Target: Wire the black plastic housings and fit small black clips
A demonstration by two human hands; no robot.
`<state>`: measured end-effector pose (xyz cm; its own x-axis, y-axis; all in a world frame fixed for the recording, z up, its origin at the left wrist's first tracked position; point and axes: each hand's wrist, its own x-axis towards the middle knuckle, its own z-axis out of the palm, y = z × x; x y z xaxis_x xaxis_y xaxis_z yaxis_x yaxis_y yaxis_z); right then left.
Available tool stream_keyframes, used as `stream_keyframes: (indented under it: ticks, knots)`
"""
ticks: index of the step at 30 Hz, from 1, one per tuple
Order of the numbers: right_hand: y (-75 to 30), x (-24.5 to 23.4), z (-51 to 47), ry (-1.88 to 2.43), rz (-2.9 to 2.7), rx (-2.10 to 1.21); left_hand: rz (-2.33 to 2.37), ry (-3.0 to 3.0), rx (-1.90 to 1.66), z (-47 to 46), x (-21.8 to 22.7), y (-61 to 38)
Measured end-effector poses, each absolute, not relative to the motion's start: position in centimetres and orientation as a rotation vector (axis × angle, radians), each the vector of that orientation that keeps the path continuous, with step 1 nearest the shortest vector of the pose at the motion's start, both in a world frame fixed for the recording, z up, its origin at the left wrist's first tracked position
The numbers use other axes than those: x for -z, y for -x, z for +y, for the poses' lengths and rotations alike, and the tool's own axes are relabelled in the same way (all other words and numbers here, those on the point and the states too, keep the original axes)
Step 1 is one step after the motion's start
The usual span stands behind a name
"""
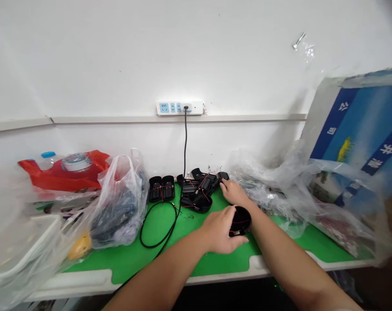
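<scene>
My left hand (220, 231) grips a round black plastic shell with red wires (240, 221) on the green mat (170, 255). My right hand (234, 191) reaches further back, its fingers curled on a small black part (223, 176) at the edge of a pile of black wired parts (199, 190). Two black oblong housings (161, 188) lie side by side left of the pile.
A black cable (184, 147) runs from a wall power strip (179, 107) down onto the mat and loops. Clear plastic bags (120, 203) and a red bag (64, 175) crowd the left. Crumpled plastic (280, 190) and a blue-printed carton (354, 142) fill the right.
</scene>
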<state>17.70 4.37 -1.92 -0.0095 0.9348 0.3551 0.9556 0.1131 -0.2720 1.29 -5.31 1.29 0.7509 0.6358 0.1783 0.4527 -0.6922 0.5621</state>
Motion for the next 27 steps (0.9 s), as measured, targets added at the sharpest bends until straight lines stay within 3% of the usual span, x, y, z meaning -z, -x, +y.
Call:
stream_keyframes:
  ticks: [10,21,27]
  knots:
    - [-18.2,1.4,3.9,1.91,-1.783,0.387,0.874,-2.522,-0.54,-4.0,-0.8,-0.8]
    - [-19.5,1.7,5.0,1.247,-1.187,0.457,0.603,-2.736,-0.377,-5.2,-2.2,-0.5]
    - [-18.7,0.4,3.6,1.077,-1.16,0.401,0.475,-3.013,-0.321,-7.6,-3.7,-0.5]
